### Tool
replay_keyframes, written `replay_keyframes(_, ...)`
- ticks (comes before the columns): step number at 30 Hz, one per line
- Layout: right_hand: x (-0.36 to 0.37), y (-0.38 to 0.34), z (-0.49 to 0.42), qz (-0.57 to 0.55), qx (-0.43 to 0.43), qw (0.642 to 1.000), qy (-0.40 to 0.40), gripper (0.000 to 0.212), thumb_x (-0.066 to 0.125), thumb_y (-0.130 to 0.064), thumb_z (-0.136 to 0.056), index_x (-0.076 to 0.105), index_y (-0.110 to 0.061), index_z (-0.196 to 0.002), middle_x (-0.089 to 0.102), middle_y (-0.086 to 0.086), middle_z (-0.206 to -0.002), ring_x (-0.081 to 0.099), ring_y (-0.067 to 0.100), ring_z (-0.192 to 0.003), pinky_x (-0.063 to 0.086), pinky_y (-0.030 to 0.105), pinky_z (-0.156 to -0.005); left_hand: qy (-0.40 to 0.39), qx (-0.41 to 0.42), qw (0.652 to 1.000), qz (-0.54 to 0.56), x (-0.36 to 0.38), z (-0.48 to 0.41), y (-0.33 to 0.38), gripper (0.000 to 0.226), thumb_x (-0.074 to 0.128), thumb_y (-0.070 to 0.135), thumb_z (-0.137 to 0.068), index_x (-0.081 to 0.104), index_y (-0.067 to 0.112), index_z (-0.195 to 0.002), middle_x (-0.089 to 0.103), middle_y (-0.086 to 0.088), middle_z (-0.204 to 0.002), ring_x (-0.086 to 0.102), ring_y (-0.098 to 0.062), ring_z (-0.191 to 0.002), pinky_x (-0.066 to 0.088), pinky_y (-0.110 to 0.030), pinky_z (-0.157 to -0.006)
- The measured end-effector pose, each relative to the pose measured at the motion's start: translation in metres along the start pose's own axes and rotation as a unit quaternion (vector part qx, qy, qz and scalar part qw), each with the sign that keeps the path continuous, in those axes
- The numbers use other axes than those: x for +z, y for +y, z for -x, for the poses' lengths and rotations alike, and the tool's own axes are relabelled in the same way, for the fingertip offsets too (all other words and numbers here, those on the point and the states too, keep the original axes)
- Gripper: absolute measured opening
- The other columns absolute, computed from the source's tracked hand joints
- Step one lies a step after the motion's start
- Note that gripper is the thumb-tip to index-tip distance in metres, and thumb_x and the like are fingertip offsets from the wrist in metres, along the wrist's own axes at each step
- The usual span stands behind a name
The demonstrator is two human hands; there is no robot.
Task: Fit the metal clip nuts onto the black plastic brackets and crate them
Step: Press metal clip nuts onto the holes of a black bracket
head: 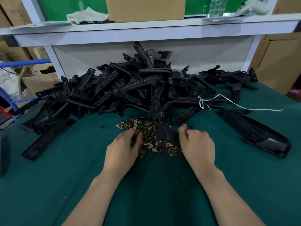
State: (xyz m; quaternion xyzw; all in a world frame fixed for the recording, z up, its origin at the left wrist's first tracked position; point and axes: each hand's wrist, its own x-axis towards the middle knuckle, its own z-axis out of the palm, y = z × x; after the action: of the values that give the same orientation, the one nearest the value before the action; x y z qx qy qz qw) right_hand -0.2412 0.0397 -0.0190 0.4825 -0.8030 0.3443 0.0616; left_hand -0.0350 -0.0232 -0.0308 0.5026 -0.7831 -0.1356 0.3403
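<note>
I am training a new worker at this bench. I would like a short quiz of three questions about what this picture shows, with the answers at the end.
1. True or false: a black bracket lies across the pile of clip nuts.
2. The fingers of the left hand touch: A) the clip nuts; B) a screwdriver; C) a roll of tape.
3. Fill in the gap: seen from the person, the white string lies to the ___ of the clip nuts.

Key: 1 true; 2 A; 3 right.
</note>
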Motion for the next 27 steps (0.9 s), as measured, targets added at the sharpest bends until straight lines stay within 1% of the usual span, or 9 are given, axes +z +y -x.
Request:
replay_keyframes(11,-0.001,0.0,-0.001,-0.024,0.005,1.0,0.0,0.062,0.041,-0.038,-0.101,0.034,-0.018,-0.043,0.042,0.002,-0.043,0.042,0.026,-0.044,0.03,0.034,-0.052,0.041,-0.007,0.99,0.137,-0.003,0.0,0.006,0.028,0.048,0.037,-0.104,0.061,0.038,-0.079,0.05,0.015,-0.063,0.044,-0.012,-0.056,0.028,-0.022,-0.051)
replay_keyframes(14,-0.002,0.0,-0.002,-0.07,0.031,0.997,0.005,0.063,0.044,-0.036,-0.101,0.033,-0.017,-0.041,0.038,-0.001,-0.039,0.04,0.026,-0.041,0.028,0.033,-0.05,0.048,-0.03,0.983,0.175,-0.004,0.0,0.007,0.026,0.049,0.039,-0.103,0.073,0.031,-0.11,0.066,0.01,-0.094,0.054,-0.024,-0.089,0.042,-0.038,-0.059)
replay_keyframes(16,-0.002,0.003,-0.004,-0.141,0.069,0.988,0.005,0.066,0.047,-0.034,-0.101,0.031,-0.016,-0.039,0.032,-0.007,-0.034,0.034,0.021,-0.037,0.027,0.033,-0.047,0.055,-0.059,0.974,0.21,-0.004,-0.001,0.004,0.034,0.049,0.041,-0.103,0.069,0.029,-0.127,0.072,0.004,-0.102,0.052,-0.013,-0.1,0.05,-0.049,-0.071)
replay_keyframes(17,-0.003,0.005,-0.006,-0.177,0.093,0.98,0.003,0.067,0.047,-0.033,-0.1,0.029,-0.016,-0.038,0.029,-0.007,-0.032,0.029,0.017,-0.036,0.026,0.033,-0.046,0.061,-0.068,0.97,0.225,-0.003,-0.002,0.003,0.035,0.049,0.04,-0.102,0.068,0.029,-0.129,0.074,0.001,-0.102,0.042,-0.005,-0.101,0.051,-0.049,-0.067)
replay_keyframes(18,-0.003,0.007,-0.007,-0.206,0.114,0.972,0.001,0.067,0.047,-0.033,-0.099,0.028,-0.015,-0.037,0.027,-0.007,-0.032,0.026,0.015,-0.036,0.025,0.033,-0.044,0.066,-0.075,0.965,0.241,-0.004,-0.003,0.003,0.034,0.05,0.039,-0.101,0.067,0.03,-0.129,0.074,-0.001,-0.099,0.023,0.002,-0.089,0.048,-0.045,-0.056)
replay_keyframes(20,-0.004,0.008,-0.009,-0.239,0.143,0.96,-0.001,0.066,0.047,-0.032,-0.098,0.027,-0.017,-0.037,0.025,-0.009,-0.034,0.022,0.012,-0.036,0.024,0.033,-0.044,0.073,-0.086,0.956,0.27,-0.005,-0.005,0.001,0.029,0.054,0.034,-0.101,0.07,0.032,-0.125,0.074,0.003,-0.083,0.025,-0.006,-0.048,0.033,-0.027,-0.041)
replay_keyframes(22,-0.005,0.009,-0.009,-0.251,0.152,0.956,-0.003,0.064,0.046,-0.032,-0.098,0.026,-0.019,-0.039,0.024,-0.01,-0.035,0.021,0.011,-0.037,0.024,0.033,-0.044,0.08,-0.085,0.954,0.274,-0.006,-0.007,0.002,0.022,0.057,0.027,-0.101,0.073,0.031,-0.116,0.069,0.011,-0.077,0.041,-0.009,-0.05,0.036,-0.018,-0.048)
replay_keyframes(24,-0.004,0.008,-0.009,-0.25,0.147,0.957,-0.006,0.066,0.046,-0.032,-0.098,0.027,-0.017,-0.037,0.024,-0.009,-0.034,0.021,0.011,-0.036,0.023,0.032,-0.043,0.088,-0.082,0.957,0.264,-0.008,-0.006,0.004,0.018,0.06,0.023,-0.1,0.073,0.032,-0.109,0.069,0.01,-0.09,0.06,-0.008,-0.074,0.047,-0.018,-0.068)
replay_keyframes(27,-0.004,0.008,-0.009,-0.242,0.14,0.96,-0.006,0.066,0.046,-0.033,-0.097,0.028,-0.016,-0.036,0.025,-0.008,-0.034,0.021,0.012,-0.036,0.023,0.032,-0.043,0.097,-0.097,0.959,0.248,-0.012,-0.006,0.007,0.014,0.062,0.023,-0.099,0.073,0.029,-0.106,0.072,0.016,-0.099,0.064,0.0,-0.096,0.048,-0.015,-0.085)
